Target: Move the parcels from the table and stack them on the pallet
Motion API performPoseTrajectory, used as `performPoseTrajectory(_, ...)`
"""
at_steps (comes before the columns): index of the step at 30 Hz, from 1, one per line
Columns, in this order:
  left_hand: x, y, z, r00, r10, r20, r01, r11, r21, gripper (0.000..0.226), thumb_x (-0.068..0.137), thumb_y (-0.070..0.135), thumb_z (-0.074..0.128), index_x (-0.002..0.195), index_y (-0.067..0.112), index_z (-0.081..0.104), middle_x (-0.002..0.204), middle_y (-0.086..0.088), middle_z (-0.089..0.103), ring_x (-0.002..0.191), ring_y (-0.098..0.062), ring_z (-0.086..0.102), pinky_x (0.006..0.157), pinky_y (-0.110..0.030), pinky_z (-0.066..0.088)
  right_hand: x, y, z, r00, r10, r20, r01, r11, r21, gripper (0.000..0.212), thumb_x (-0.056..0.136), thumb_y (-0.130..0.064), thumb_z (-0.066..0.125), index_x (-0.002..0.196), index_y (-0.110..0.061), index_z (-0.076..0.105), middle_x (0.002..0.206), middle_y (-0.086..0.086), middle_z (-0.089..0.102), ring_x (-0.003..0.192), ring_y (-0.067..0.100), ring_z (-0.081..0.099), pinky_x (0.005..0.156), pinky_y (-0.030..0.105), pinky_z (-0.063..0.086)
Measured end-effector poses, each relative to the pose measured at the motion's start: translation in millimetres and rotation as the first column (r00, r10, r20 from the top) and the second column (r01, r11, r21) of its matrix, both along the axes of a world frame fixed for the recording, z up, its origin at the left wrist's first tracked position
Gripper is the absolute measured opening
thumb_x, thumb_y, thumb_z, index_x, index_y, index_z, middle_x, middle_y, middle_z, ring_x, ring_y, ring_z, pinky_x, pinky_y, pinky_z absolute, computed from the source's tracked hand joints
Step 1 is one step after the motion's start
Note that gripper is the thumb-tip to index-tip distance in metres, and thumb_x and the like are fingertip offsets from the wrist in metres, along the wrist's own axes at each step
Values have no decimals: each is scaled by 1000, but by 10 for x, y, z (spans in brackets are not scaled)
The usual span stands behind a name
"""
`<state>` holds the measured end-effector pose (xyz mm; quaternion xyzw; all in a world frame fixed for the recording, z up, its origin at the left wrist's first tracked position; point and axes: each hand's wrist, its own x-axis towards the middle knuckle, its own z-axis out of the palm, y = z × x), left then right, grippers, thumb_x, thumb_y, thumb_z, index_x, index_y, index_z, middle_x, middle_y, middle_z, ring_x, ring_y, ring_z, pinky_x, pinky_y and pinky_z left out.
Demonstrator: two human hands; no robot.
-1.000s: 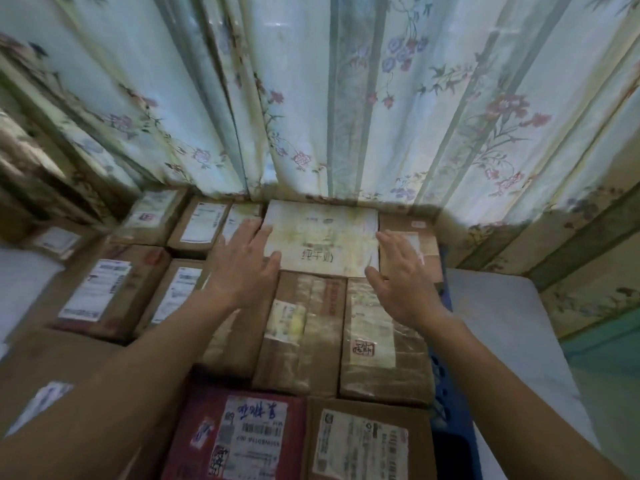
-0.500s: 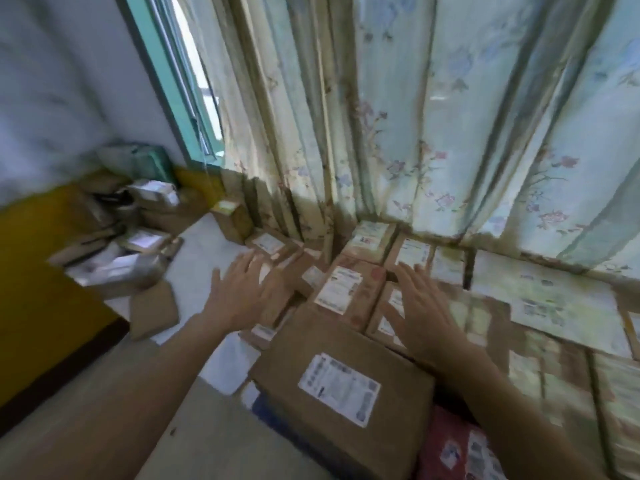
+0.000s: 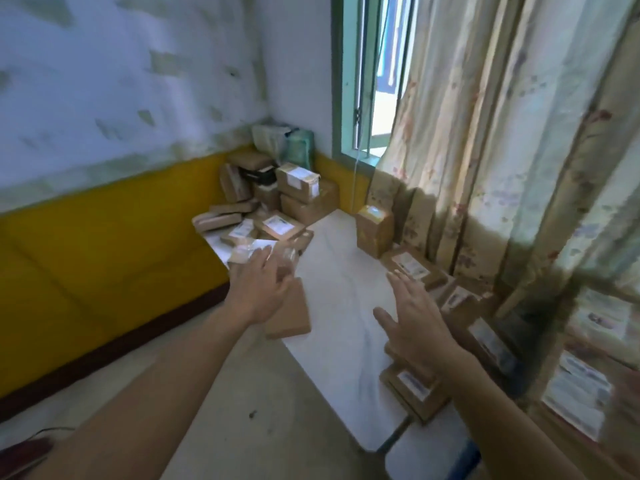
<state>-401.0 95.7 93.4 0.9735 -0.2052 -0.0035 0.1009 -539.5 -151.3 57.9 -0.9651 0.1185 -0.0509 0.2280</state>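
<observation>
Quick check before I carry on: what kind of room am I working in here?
Likely a small makeshift parcel depot in an ordinary room, not a warehouse. Labelled cardboard parcels are heaped in the corner and across a white table, with a floral curtain over the window and a worn yellow-and-white painted wall.

Home room, floral curtain (image 3: 485,133), stacked parcels (image 3: 298,188)

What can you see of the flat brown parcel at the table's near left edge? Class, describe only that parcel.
The flat parcel is thin, plain brown cardboard, roughly rectangular, with no label showing on its top. It lies flat at the left edge of the white table, one corner seeming to jut past the edge. The left hand hovers over its far end, hiding part of it; whether they touch is unclear.
</observation>
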Motion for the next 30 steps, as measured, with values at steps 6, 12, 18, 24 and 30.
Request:
performPoseTrajectory(6,1298,245,-184,993,83,-88,-82,997,15,65,105,50,34,163,24,16,171,1,8,157,-21,5,122,-60,7,1339,121,-6,995,39,-96,-37,999,22,71,104,-46,49,163,-24,16,170,-2,14,158,23,9,127,44,17)
performPoseTrajectory(12,2508,393,-212,980,134,-146,-137,990,-12,63,106,49,34,162,24,18,171,-1,10,158,-22,6,123,-58,9,2461,180,65,988,54,-142,-41,995,89,67,102,-42,56,159,-29,23,166,-2,22,151,21,28,119,39,33)
performPoseTrajectory(18,3940,126,-545,973,46,-227,-74,990,-119,66,104,46,41,162,21,20,171,-5,14,157,-24,13,125,-50,16,3565,131,-161,980,-40,-194,70,986,151,64,102,-40,58,157,-31,26,165,-3,24,147,21,35,116,38,38)
performPoseTrajectory(24,5719,-416,-1053,929,-142,-341,77,978,-196,67,104,39,46,161,12,22,169,-12,20,155,-27,21,126,-40,20,5153,169,-556,955,-207,-214,256,938,233,60,102,-39,58,155,-29,30,160,1,33,143,20,40,113,34,39)
performPoseTrajectory(30,7025,-690,-1359,832,-49,-553,-158,934,-320,62,106,37,46,159,10,27,163,-15,33,148,-34,35,118,-40,28,6490,194,-817,874,-364,-320,474,781,407,58,102,-34,57,152,-15,36,154,12,47,136,26,50,110,36,42)
